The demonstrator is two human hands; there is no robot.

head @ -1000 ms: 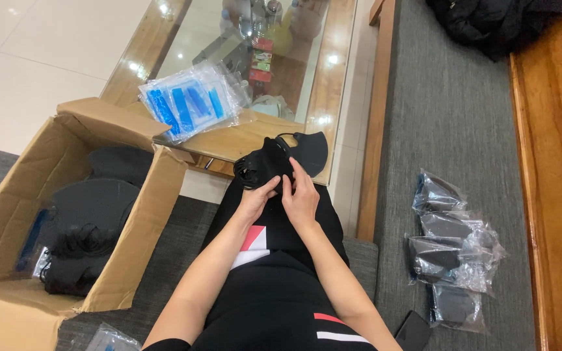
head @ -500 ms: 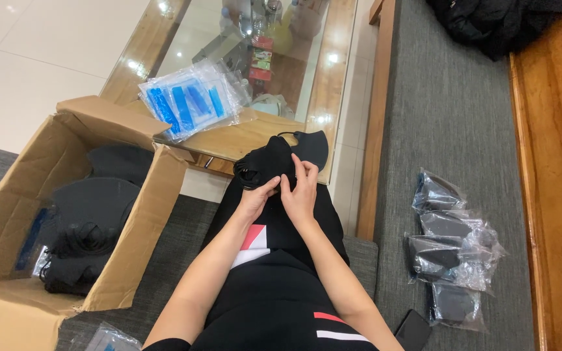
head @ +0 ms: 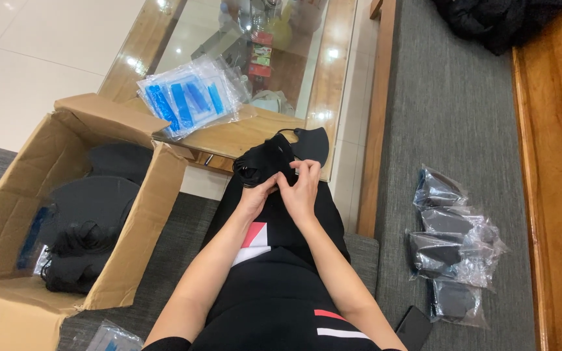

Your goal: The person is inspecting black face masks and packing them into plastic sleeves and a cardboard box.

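Both my hands meet over my lap on a stack of black face masks (head: 269, 158). My left hand (head: 255, 197) grips the near left side of the stack, where the ear loops bunch up. My right hand (head: 302, 189) pinches the stack from the right, fingertips on its top edge. One black mask (head: 312, 143) sticks out past the stack toward the low table. My legs, in black clothing with red and white patches, lie under the hands.
An open cardboard box (head: 27, 214) with more black masks stands at my left. A glass-topped wooden table (head: 333, 71) ahead carries clear bags with blue strips (head: 187, 101). Several bagged mask packs (head: 453, 247) lie on the grey sofa at right, a dark phone (head: 414, 327) near my knee.
My right hand's fingers have shifted slightly up along the stack's top edge. The stack and my left hand stay almost where they were.
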